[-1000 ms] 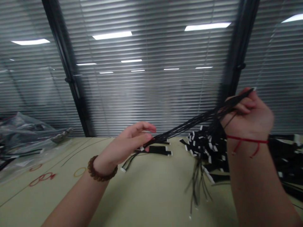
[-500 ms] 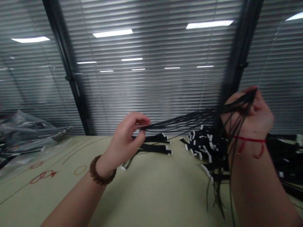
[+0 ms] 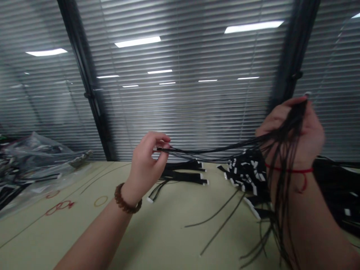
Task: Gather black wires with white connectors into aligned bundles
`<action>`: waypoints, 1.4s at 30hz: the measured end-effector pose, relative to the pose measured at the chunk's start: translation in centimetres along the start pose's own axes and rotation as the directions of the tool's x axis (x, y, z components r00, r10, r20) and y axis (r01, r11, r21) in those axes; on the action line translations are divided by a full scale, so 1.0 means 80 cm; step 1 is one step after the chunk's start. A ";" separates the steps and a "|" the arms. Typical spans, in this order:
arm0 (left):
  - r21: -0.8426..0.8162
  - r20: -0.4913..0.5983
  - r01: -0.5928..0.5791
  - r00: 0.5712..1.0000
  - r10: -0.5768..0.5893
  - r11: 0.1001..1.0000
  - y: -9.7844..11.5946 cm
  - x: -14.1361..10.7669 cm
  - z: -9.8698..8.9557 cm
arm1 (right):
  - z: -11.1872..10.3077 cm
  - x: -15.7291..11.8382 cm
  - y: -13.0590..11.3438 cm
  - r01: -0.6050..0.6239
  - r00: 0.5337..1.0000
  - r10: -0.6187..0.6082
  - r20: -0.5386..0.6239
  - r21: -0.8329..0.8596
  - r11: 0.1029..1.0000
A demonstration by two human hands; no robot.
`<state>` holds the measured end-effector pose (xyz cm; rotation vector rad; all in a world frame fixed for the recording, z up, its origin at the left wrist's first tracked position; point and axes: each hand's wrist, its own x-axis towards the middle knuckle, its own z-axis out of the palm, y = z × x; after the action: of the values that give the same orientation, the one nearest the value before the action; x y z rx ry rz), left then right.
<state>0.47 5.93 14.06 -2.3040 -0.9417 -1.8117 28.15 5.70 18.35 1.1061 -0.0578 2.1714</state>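
A bundle of thin black wires (image 3: 208, 151) stretches between my hands above the table, sagging slightly. My left hand (image 3: 149, 153), with a brown bead bracelet at its wrist, pinches the left end, where a small connector shows between thumb and fingers. Higher up at the right, my right hand (image 3: 298, 131) is closed round the other part of the bundle, and a small white tip stands above its fingertips. Loose wire ends hang from this hand down over my forearm and the table. A red string is round the right wrist.
Beneath the stretched wires lie flat black cables (image 3: 182, 175) with white ends. A heap of similar cables (image 3: 246, 170) sits right of centre, with more behind my right arm. Plastic bags (image 3: 42, 150), red bands (image 3: 60, 207) and a yellow band (image 3: 100, 201) are at the left. Window blinds rise behind the table.
My left hand has shifted slightly left, and the wires between the hands sag more. More loose ends now spread out below my right hand. The view has shifted a little.
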 end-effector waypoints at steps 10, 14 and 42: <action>0.341 0.190 -0.284 0.954 0.230 0.896 -0.009 0.007 -0.013 | -0.011 -0.001 0.025 0.517 0.810 -0.519 0.274 -0.752 0.409; 0.296 0.341 -0.267 0.926 0.160 0.917 -0.008 0.006 -0.004 | -0.012 0.005 0.032 0.556 0.729 -0.598 0.332 -0.798 0.235; -0.450 0.683 0.695 0.672 -0.285 0.561 -0.010 0.012 -0.034 | -0.042 0.013 0.011 0.201 0.861 -0.482 0.162 -0.979 0.030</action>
<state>-2.18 5.91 15.53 -3.4736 -1.3053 -1.9692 24.85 6.69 17.18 -0.0167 -0.9325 1.1942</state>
